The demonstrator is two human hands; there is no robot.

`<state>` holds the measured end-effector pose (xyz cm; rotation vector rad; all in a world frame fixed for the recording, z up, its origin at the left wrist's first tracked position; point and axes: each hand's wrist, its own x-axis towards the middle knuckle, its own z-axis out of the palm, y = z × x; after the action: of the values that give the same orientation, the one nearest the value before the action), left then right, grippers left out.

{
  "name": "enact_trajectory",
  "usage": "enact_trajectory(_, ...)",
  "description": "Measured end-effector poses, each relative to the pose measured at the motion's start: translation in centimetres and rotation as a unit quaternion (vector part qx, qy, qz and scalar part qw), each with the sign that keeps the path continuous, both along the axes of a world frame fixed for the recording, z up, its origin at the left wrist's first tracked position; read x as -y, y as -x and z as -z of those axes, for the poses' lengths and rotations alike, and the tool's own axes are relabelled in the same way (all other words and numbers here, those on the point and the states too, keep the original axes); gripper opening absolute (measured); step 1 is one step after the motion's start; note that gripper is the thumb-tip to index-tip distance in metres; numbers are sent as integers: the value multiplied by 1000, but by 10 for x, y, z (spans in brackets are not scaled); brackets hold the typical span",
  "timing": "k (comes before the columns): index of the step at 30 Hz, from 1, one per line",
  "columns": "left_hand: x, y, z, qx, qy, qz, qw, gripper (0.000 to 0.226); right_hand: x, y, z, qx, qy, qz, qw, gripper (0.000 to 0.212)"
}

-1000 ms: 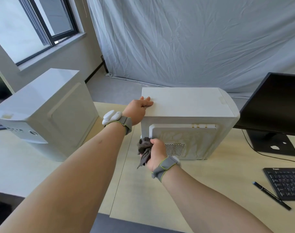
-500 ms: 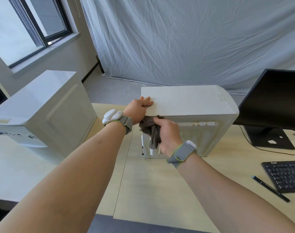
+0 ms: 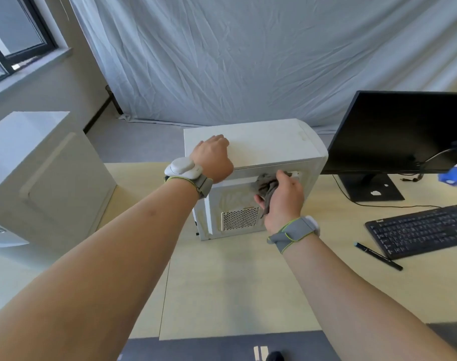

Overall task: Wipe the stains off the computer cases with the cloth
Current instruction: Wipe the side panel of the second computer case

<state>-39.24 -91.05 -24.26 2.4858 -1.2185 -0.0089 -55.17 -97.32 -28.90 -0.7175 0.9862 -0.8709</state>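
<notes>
Desk [image 3: 235, 282], right hand [image 3: 284, 199] clutching cloth [image 3: 265, 185]

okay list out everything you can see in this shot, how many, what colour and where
case: 1, white, desk centre, being wiped
second case: 1, white, desk left
cloth: 1, grey, bunched against the centre case's near side
monitor: 1, black, desk right
keyboard: 1, black, right, in front of the monitor
pen: 1, black, left of the keyboard
blue object: 1, far right edge, cannot tell what
desk: pale wood
backdrop: 1, white sheet, behind
window: 1, dark frame, upper left
left hand: rests on the centre case's top
right hand: grips the cloth
</notes>
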Motion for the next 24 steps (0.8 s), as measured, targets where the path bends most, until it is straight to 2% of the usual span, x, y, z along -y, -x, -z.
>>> enact_trajectory(2, 9, 6, 1, -21, 18, 14, 1000, 42, 18, 9, 0, 3, 26, 51, 998, 21)
enact_trajectory(6, 31, 11, 6, -17, 68, -8, 998, 36, 49, 18, 6, -94, 101, 72, 988, 48)
enact_trajectory(8, 32, 10, 16, -42, 101, -63, 992, 34, 48, 11, 11, -138, 143, 49, 979, 39)
enact_trajectory(11, 48, 9, 22, -46, 96, -147, 983, 28, 45, -9, 20, -179, 180, -8, 967, 11)
enact_trajectory(16, 42, 2, 29, 10, 65, -100, 993, 29, -6, -30, 32, -174, 236, -138, 946, 18)
enact_trajectory(19, 44, 2, 32, 28, 48, -100, 993, 30, -4, -21, 29, -140, 236, -204, 940, 18)
enact_trajectory(21, 46, 4, 31, 36, 48, -106, 993, 30, 12, -3, 23, -106, 221, -171, 954, 8)
enact_trajectory(22, 45, 3, 31, 39, 49, -108, 992, 30, 22, 7, 21, -102, 210, -124, 965, 7)
enact_trajectory(24, 46, 4, 33, 44, 47, -116, 991, 29, 52, 22, 25, -139, 196, -40, 970, 26)
